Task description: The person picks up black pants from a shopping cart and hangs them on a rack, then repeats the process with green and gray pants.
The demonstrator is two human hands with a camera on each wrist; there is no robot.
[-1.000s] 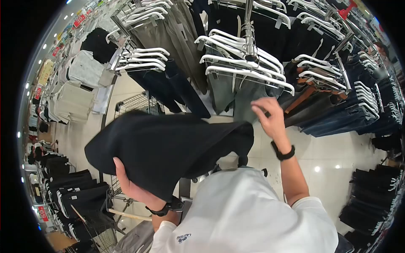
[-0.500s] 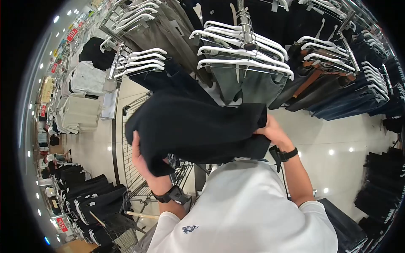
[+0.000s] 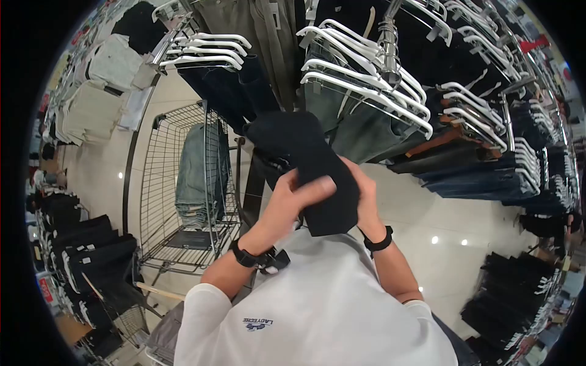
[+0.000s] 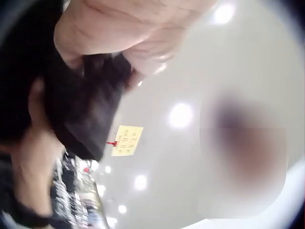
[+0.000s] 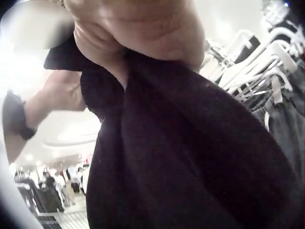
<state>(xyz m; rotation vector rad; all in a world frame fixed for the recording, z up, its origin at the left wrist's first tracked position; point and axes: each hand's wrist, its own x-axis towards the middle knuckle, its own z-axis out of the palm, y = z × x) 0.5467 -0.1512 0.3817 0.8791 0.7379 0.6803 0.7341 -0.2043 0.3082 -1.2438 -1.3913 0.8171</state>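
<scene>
Left hand (image 3: 282,210) and right hand (image 3: 366,194) curled, we grip black cloth (image 3: 326,158); jeans (image 3: 196,165) (folded) line the cart's (image 3: 155,124) right edge.

Right of the metal wire cart (image 3: 157,207), the garment (image 3: 323,158) is matt cloth, the hangers (image 3: 366,93) smooth plastic; inside the cart, matt denim (image 3: 194,165); beneath, glossy floor (image 3: 436,207).

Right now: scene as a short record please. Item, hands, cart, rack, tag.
item: black garment, gathered narrow; type unclear
left hand: grips it, thumb over its face, blurred
right hand: grips its other side
cart: at left, folded jeans inside
rack: trousers on white hangers, ahead
tag: yellow, at the garment's edge in left wrist view
</scene>
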